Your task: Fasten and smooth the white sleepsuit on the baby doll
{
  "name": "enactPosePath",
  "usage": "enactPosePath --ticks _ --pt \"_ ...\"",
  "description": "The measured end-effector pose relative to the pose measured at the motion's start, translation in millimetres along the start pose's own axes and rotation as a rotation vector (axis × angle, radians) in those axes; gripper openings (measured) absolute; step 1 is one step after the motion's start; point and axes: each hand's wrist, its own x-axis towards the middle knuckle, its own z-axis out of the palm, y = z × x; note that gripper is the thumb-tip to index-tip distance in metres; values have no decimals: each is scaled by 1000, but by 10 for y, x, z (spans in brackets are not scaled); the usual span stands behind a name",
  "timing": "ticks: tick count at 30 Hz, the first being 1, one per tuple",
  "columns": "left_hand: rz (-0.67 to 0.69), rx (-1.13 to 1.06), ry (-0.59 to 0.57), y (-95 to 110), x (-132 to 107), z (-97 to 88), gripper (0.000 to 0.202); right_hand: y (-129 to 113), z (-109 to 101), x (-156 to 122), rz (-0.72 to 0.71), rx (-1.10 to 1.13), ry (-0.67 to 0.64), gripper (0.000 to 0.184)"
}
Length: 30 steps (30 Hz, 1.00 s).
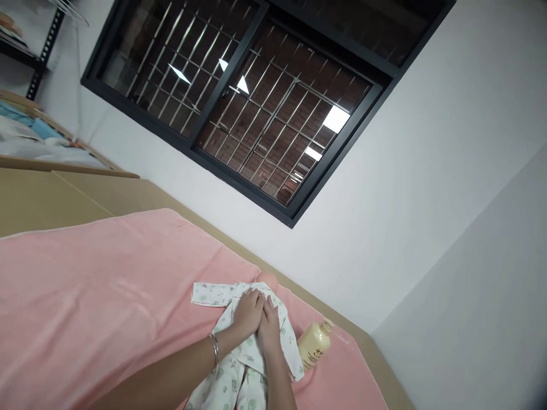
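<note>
A white baby garment (239,370) with a small green print lies on a pink towel (98,307). Both my hands rest flat on its upper part, side by side and touching. My left hand (248,310) has a metal bangle at the wrist, and its fingers lie stretched over the cloth. My right hand (269,327) lies just to the right of it, fingers also flat. Something pink and rounded (268,279) shows at the top of the garment; I cannot tell what it is. One sleeve (209,294) spreads out to the left.
A cream bottle (314,344) with dark lettering lies on its side on the towel, right of the garment. The towel covers a tan surface (51,199) along a white wall under a dark barred window (256,102). Shelving and folded cloth (25,136) stand at far left.
</note>
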Motion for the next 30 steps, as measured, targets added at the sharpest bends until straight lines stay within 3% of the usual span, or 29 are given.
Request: enactPosePath --ticks 2,8,11,16,20,24,27,30 --pt "13 48 19 -82 -30 71 41 23 25 12 14 -71 -49 49" --pt "47 51 10 -116 -66 77 40 119 38 10 276 -350 55 61" --pt "20 -11 34 -132 -67 67 40 143 80 -55 217 -423 55 63" --pt "-23 -39 27 -207 -64 97 42 186 59 -6 127 -340 9 58" --pt "17 12 3 -245 -61 123 43 265 -84 195 230 -300 -23 57" --pt "43 42 2 -267 -64 139 45 294 -59 193 278 -412 63 56" --pt "50 84 19 -291 -62 143 44 260 82 47 195 -575 112 54" --pt "76 121 14 -301 -72 140 44 204 148 -13 45 -567 19 54"
